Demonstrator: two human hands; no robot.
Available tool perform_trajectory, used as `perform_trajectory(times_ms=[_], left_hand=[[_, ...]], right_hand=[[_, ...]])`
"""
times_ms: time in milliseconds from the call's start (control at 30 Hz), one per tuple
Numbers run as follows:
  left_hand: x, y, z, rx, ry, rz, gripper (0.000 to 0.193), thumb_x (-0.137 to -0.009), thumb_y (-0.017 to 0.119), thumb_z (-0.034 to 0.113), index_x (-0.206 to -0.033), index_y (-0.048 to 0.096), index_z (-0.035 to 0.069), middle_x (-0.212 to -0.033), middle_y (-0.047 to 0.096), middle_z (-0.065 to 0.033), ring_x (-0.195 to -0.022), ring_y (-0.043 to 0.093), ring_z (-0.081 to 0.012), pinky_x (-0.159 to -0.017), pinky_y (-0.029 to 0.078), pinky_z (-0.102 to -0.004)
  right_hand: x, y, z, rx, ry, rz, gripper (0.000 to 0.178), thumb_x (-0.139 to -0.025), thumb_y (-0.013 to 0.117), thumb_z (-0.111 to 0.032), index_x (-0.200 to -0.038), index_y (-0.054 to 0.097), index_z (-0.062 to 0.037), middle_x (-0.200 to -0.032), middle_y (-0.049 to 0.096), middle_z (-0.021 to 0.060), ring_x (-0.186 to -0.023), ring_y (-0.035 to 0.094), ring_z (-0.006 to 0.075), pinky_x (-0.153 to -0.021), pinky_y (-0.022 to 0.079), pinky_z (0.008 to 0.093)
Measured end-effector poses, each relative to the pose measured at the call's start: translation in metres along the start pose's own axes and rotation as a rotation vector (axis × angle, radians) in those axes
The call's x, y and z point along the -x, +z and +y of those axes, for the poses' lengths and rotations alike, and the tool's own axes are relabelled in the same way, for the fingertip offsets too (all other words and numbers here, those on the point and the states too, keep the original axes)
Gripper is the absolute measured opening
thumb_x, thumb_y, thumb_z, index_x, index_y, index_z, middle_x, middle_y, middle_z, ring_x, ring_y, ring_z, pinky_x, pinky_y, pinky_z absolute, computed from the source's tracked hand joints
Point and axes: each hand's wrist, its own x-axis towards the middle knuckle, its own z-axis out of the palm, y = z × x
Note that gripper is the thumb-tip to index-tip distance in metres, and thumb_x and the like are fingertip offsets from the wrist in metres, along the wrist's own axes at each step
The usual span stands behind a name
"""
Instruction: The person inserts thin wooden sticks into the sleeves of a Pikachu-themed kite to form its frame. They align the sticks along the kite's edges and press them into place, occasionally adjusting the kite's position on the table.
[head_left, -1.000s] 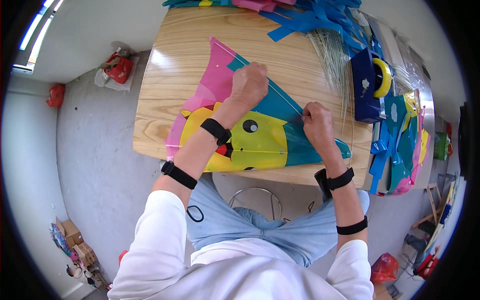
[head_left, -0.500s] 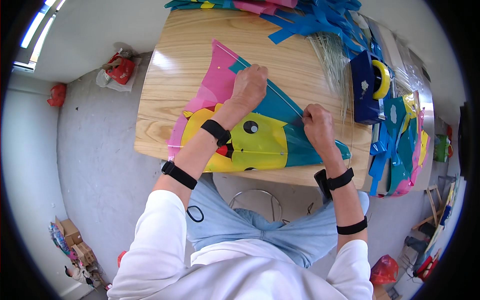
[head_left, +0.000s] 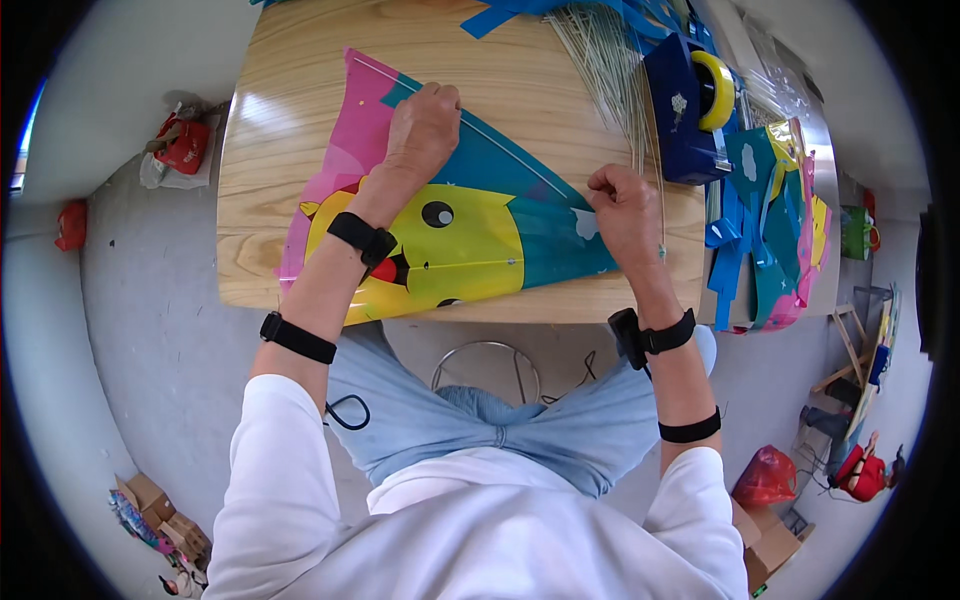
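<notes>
A pink, teal and yellow kite (head_left: 470, 225) with a cartoon face lies on the wooden table (head_left: 270, 150). Along its far slanted edge runs a thin white rod (head_left: 515, 153). My left hand (head_left: 425, 125) is closed over this edge toward its upper left part, with the fingertips mostly hidden beneath the hand. Farther down the same edge, my right hand (head_left: 628, 210) has its thumb and fingers pinched together at the rod's right end. My right hand covers the kite's right corner.
Behind my right hand lie many thin pale rods (head_left: 605, 80). A blue tape dispenser (head_left: 685, 120) with yellow tape stands beside them. More folded kites (head_left: 775, 220) and blue strips (head_left: 730, 255) lie at the table's right. Below the table is a round stool (head_left: 488, 348).
My right hand has slid rightward along the kite's edge, uncovering more of the rod and a white cloud print. My left hand keeps its place on the edge. The whole view has shifted.
</notes>
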Motion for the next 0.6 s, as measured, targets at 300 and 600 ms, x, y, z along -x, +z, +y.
perform_trajectory(times_ms=[300,600], left_hand=[[0.0,-0.001,-0.001,0.04,0.01,0.002,0.007,-0.085,0.058,0.009,-0.084,0.06,0.002,-0.089,0.062,-0.0157,-0.088,0.06,-0.0348,-0.077,0.049,-0.0433],[0.001,-0.001,0.0,0.045,-0.007,0.011,0.008,-0.085,0.059,0.009,-0.085,0.061,0.002,-0.089,0.063,-0.0163,-0.088,0.06,-0.0351,-0.077,0.049,-0.0426]], right_hand=[[0.004,0.013,-0.004,0.058,-0.044,-0.063,0.008,-0.07,0.066,0.001,-0.076,0.062,-0.0012,-0.076,0.062,0.0149,-0.073,0.06,0.0332,-0.064,0.046,0.0404],[0.003,0.017,-0.009,0.083,-0.017,-0.098,0.005,-0.073,0.066,-0.003,-0.075,0.061,-0.0025,-0.079,0.062,0.0136,-0.074,0.06,0.0343,-0.065,0.047,0.0422]])
